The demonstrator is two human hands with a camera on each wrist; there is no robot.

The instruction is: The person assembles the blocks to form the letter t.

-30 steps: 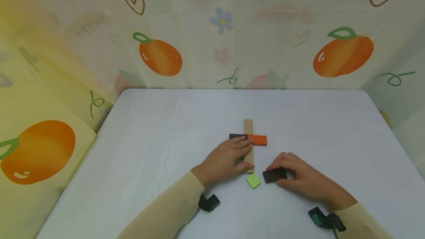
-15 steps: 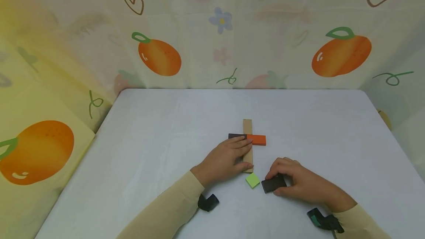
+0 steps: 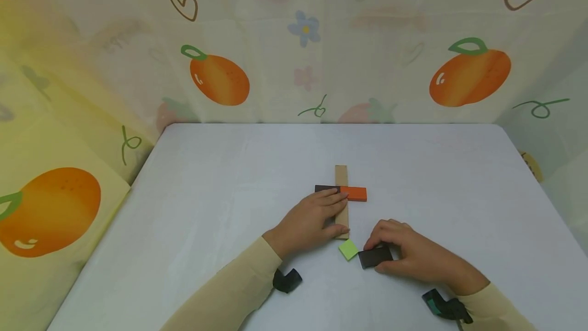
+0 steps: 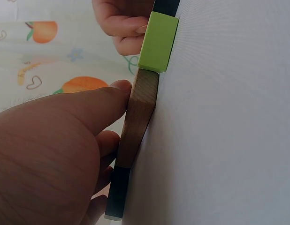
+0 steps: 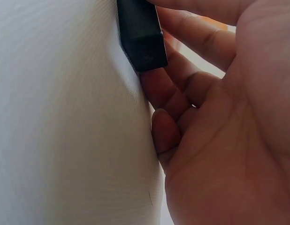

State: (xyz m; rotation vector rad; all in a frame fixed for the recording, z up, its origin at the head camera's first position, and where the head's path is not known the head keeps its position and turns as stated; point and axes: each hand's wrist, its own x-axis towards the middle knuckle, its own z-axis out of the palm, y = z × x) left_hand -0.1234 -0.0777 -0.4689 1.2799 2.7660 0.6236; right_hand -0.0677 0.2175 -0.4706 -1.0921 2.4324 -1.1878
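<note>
My left hand rests over a light wooden strip, its fingers reaching to where a dark block and an orange block meet across the strip. In the left wrist view the thumb touches the wooden strip near its end. A bright green square block lies at the strip's near end, one corner towards it. Between thumb and fingers, my right hand pinches a black rectangular block low at the table, its left end against or very close to the green block.
All the blocks lie on a white-covered table. Behind it hangs a patterned cloth with printed oranges. Black straps are worn at both wrists.
My right hand has drawn the black block slightly nearer the person and left, closer to the green block. The left hand keeps its place over the strip.
</note>
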